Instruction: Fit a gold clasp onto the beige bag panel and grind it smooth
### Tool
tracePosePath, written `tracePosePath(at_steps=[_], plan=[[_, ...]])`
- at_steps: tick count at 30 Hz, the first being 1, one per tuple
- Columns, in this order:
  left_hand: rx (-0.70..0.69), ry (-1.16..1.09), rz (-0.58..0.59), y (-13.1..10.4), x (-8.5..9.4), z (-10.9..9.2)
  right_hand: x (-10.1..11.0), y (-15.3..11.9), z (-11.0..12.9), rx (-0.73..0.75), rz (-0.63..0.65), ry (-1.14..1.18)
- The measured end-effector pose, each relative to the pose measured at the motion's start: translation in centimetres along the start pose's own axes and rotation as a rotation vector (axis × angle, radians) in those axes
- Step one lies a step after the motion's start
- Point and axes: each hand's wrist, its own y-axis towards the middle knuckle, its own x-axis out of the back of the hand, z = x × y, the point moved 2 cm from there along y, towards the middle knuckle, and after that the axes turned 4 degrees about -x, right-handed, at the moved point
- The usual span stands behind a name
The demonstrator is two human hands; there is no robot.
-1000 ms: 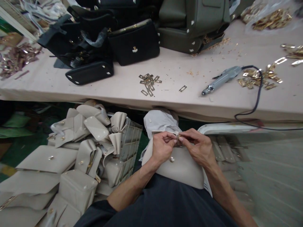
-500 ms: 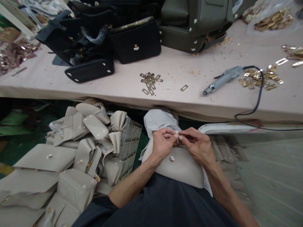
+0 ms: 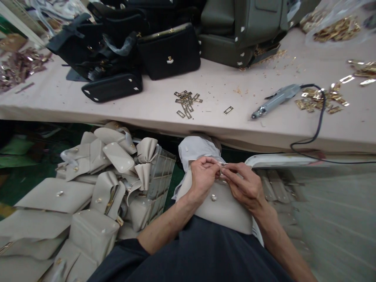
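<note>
Lowered slightly, the bare right hand point(image 3: 246, 185) faces the left hand point(image 3: 203, 175), both pinching a small unclear piece point(image 3: 222, 168) at twelve o'clock on a flat beige leather bag point(image 3: 226, 213).

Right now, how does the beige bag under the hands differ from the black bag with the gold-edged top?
Place: the beige bag lies on the person's lap; the black bag sits on the table.
Contact: the left hand and right hand have their fingers at the beige bag's far edge; neither touches the black bag.
Shared: each shows a small metal fitting on its face.
</note>
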Motion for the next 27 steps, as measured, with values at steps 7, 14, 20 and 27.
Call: tracePosePath(at_steps=[7,14,20,27], plan=[[-0.350,0.336,0.050,-2.3,0.6,-1.5,1.4,2.7,0.5,-0.230,-0.003,0.218],[-0.292,0.247,0.308,-1.2,0.3,-0.5,0.4,3.4,-1.4,-0.486,0.061,0.347],[-0.180,0.148,0.239,-0.3,-0.3,0.1,-0.1,3.1,-1.5,-0.401,-0.081,0.265],[-0.140,0.181,0.248,-0.7,-0.1,0.2,0.3,3.3,-1.5,-0.378,-0.049,0.237]])
